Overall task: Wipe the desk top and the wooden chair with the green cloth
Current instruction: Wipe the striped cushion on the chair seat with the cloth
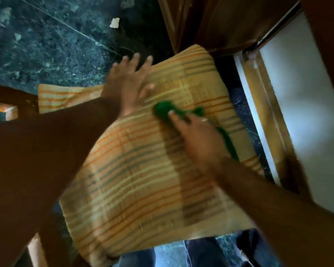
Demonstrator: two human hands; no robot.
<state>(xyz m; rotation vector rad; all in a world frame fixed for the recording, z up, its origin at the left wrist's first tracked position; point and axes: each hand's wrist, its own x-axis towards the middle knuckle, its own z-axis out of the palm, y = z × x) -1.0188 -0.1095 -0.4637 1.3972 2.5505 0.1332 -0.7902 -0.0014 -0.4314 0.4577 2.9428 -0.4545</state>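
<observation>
Pressing down on a striped cushion [143, 170], both bare hands work over its top face. View is blurred throughout.

Right hand [199, 139]: fingers curled loosely over the green cloth [164, 110], index finger stretched forward across the bunched part. Cloth lies bunched ahead of the fingertips, flat against the cushion; a thin green tail runs back along the outer side of the hand toward the wrist. Hand is closed onto the cloth, not fisted.

Left hand [127, 81]: fully open, fingers spread, palm down on the cushion's far left corner, holding nothing. Fingertips reach past the cushion edge, over the floor. Thumb points toward the cloth, close to it but apart.

Cushion: tan weave with orange and grey stripes, tilted in view. A second piece of the same striped fabric [66, 97] shows just outside the left wrist.

Wooden chair [8, 101]: dark frame parts visible beside the left forearm; seat itself hidden under the cushion.

Beyond the left fingertips: dark green marble floor [46, 45], with a small white scrap [114, 22] farther out.

Outside the right hand: brown wooden furniture [220, 22] and a pale panel [301, 105]; cannot tell whether this is the desk.

Near edge, below the cushion: dark trouser legs [201, 253], blurred.
</observation>
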